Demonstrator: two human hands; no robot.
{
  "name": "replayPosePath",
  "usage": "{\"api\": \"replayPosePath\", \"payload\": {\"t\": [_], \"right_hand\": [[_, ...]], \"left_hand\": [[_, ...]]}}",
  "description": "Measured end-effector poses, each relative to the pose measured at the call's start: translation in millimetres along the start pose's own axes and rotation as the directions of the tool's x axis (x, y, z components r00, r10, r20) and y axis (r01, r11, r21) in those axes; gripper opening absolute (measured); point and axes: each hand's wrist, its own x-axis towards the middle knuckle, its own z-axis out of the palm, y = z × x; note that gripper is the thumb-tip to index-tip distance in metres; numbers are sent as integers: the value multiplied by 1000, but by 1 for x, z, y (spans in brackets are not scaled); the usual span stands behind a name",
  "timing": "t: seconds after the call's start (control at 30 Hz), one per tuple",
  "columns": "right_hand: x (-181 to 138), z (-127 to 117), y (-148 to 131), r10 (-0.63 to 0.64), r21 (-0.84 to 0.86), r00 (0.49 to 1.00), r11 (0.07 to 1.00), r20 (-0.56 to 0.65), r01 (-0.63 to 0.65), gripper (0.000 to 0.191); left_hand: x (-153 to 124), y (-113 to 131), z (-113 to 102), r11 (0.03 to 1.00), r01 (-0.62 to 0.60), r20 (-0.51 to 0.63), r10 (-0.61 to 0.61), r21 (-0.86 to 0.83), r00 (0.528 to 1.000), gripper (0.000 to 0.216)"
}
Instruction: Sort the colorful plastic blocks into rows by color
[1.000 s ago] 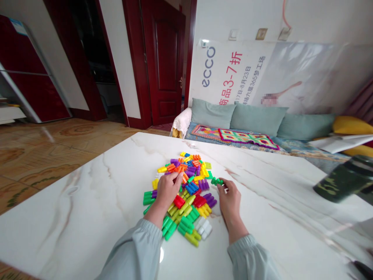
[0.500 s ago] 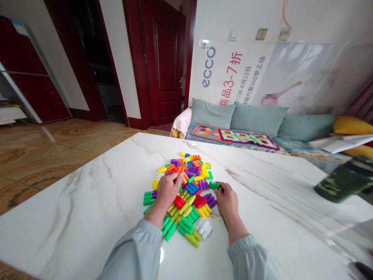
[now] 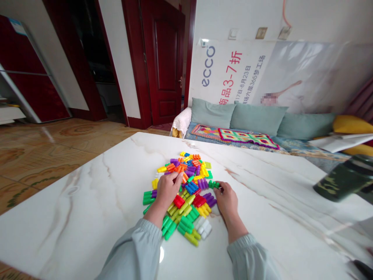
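Note:
A heap of small coloured plastic blocks point(image 3: 186, 182) lies in the middle of a white marble table point(image 3: 96, 194). My left hand point(image 3: 168, 189) rests on the heap's left side, fingers bent and pinching among orange and purple pieces; what it grips is hidden. My right hand point(image 3: 226, 198) sits at the heap's right edge and pinches a green block point(image 3: 214, 184) between thumb and fingers, low over the table. Red, yellow, green and white blocks lie between my wrists.
A dark camouflage-patterned cylinder point(image 3: 340, 181) lies at the table's right edge. Beyond the table are a sofa with grey-green cushions point(image 3: 256, 118), a patterned blanket point(image 3: 236, 136), a dark red door point(image 3: 164, 62) and a tiled floor point(image 3: 37, 151) to the left.
My right hand has drawn the green block back and left, toward the heap and closer to the tabletop. My left hand has stayed where it was.

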Motion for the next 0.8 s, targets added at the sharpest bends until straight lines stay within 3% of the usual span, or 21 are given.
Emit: {"api": "replayPosePath", "payload": {"t": [0.43, 0.6, 0.67, 0.8], "right_hand": [[1, 1, 1, 9, 23, 1000, 1000, -18, -8, 31], [0, 1, 6, 128, 284, 984, 955, -122, -89, 36], [7, -1, 11, 164, 343, 975, 934, -153, -104, 40], [48, -6, 23, 155, 199, 970, 973, -185, -118, 37]], "left_hand": [[0, 0, 1, 1000, -26, -4, 26, 12, 1000, 44], [1, -1, 2, 1000, -18, 1, 18, 16, 1000, 45], [1, -1, 2, 1000, -17, 6, 17, 18, 1000, 46], [0, 1, 3, 999, -29, 20, 29, 26, 999, 45]]}}
